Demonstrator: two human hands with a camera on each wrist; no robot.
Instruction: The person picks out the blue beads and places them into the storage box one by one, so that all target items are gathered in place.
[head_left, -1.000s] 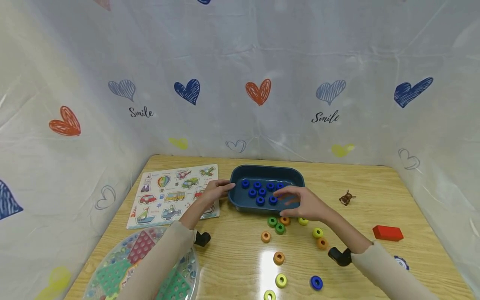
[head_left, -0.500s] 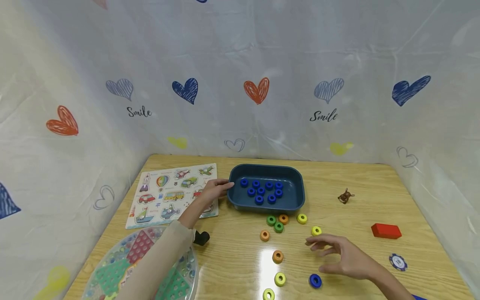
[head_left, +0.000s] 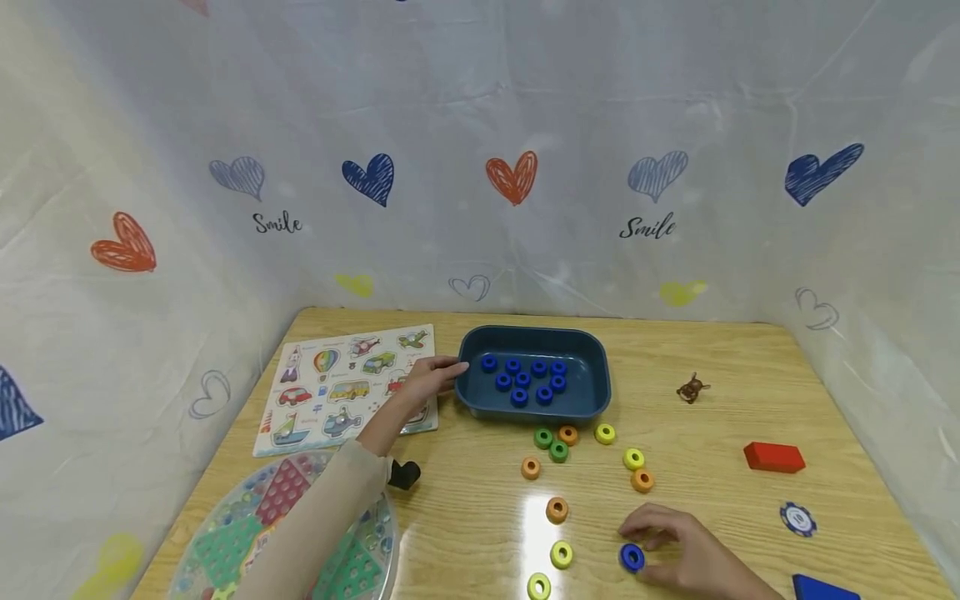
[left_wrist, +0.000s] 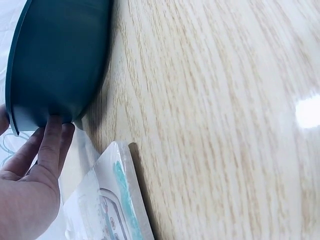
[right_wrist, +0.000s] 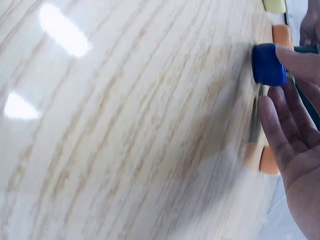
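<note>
My left hand (head_left: 431,379) holds the left end of a dark teal tray (head_left: 532,415). In the left wrist view, fingers (left_wrist: 49,142) press its outer wall and another fingertip is at the rim. Inside the tray lie several blue rings (head_left: 522,379). Near the front of the table, my right hand (head_left: 678,546) is spread around a single blue ring (head_left: 632,557) resting on the wood. The thumb is right at the ring's edge in the right wrist view, while the other fingers (right_wrist: 272,117) extend beside it with a gap showing in the head view.
Several orange, yellow and green rings (head_left: 558,452) lie scattered before the tray. Left are a picture puzzle board (head_left: 300,375) and a round board game (head_left: 225,542). To the right lie a brown animal figure (head_left: 692,388), red block (head_left: 774,457), poker chip (head_left: 797,518) and blue block (head_left: 823,588).
My right hand has moved from over the tray back toward the front and come down around the lone blue ring. The left hand has stayed on the tray's end.
</note>
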